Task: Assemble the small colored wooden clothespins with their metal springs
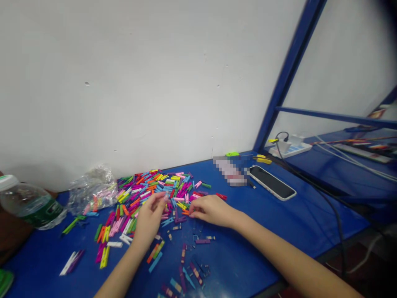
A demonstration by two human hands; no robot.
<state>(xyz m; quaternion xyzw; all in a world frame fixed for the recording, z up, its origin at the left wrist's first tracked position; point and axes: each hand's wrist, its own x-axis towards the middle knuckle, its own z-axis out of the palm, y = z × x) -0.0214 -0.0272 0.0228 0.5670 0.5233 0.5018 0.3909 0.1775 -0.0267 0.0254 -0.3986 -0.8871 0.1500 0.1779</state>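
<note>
A heap of small coloured clothespins (155,186) lies on the blue worktop (254,231), close to the white wall (139,82), in pink, orange, green, yellow, blue and white. Both hands are at the near edge of the heap. The left hand (150,219) is raised a little on its side, its fingers (163,200) curled with the tips drawn towards the thumb over the pins; whether they pinch one is too small to tell. The right hand (211,209) lies palm down just beside it, fingers bent so the tips touch orange and red pins at the heap's edge; I cannot tell if it grips any.

Nearer the person, loose pins and separate pin halves (186,269) are scattered on the worktop. Left of the heap, touching its edge, sits a crumpled clear plastic bag (91,186) with more pins inside, and further left a clear water bottle (29,203) lies on its side. To the right, well apart from the hands, a phone (272,182) lies face up. Behind it stand a white power strip (291,148) and a blue frame post (288,70).
</note>
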